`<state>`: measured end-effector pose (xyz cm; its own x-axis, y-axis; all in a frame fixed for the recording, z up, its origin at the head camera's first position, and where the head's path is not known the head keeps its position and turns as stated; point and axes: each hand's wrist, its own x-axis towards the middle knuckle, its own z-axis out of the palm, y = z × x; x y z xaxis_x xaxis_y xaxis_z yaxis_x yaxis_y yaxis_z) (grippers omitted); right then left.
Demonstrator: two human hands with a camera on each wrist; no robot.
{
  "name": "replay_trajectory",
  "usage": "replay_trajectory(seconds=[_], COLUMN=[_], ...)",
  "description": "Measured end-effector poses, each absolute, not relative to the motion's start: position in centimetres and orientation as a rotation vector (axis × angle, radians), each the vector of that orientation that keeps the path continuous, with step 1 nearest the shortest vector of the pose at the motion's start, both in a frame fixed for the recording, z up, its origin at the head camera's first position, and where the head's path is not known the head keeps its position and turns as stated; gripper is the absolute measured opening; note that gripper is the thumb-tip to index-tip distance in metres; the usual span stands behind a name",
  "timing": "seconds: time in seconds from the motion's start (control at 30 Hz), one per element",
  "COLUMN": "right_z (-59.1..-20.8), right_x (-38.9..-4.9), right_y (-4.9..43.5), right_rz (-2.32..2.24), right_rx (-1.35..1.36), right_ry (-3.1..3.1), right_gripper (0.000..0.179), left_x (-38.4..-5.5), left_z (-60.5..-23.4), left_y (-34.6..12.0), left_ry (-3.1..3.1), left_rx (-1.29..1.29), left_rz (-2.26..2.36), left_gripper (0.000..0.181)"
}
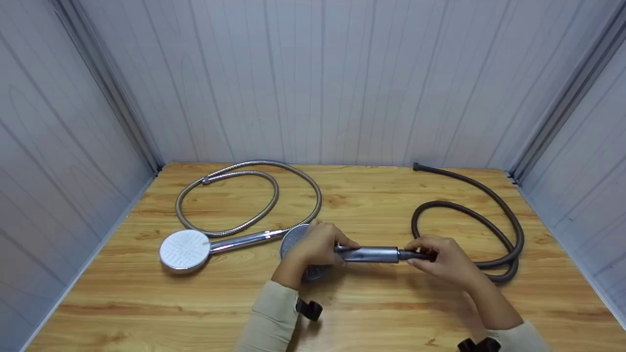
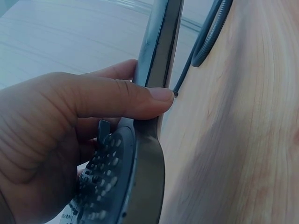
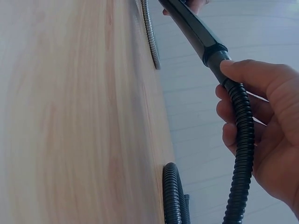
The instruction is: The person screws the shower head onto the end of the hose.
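My left hand (image 1: pixel 320 247) grips a dark grey shower head (image 2: pixel 147 172) at the neck, its thumb across the flat side of the handle. The nozzle face is partly covered by that hand. The handle (image 1: pixel 369 254) points right, toward my right hand (image 1: pixel 445 259). There the thumb and fingers pinch the dark end fitting (image 3: pixel 218 65) of a black ribbed shower hose (image 3: pixel 240 154), which meets the handle's end in line with it. From my right hand the hose trails down and loops on the table.
A chrome shower head (image 1: pixel 185 250) with a white face lies on the left of the wooden table (image 1: pixel 146 303), its metal hose (image 1: pixel 320 195) coiled behind it. The black hose's free end (image 1: pixel 416 166) lies at the back right. White panel walls (image 1: pixel 313 83) enclose the back and sides.
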<state>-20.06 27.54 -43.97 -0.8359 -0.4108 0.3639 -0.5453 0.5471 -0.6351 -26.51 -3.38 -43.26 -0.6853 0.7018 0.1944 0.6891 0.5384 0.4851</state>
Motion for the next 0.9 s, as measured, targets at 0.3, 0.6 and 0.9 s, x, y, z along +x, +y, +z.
replay_trajectory(seconds=[0.3, 0.6, 0.9], right_z=[-43.57, -43.56, -43.74], right_x=[-19.90, -20.10, -20.27], right_y=[27.24, 27.62, 27.94], right_rz=[1.136, 1.176, 1.206], right_rx=[0.789, 0.801, 0.856], right_ry=[-2.646, -2.697, -2.682], right_gripper=[0.021, 0.018, 0.016], left_x=[-26.42, -26.26, -26.28], left_z=[-43.01, -42.94, -42.90], left_y=[-3.35, -3.28, -3.23], left_ry=[2.723, 2.724, 2.749], left_rx=[1.210, 1.187, 1.192], left_rz=[0.848, 0.839, 0.814], left_gripper=[0.049, 0.049, 0.049])
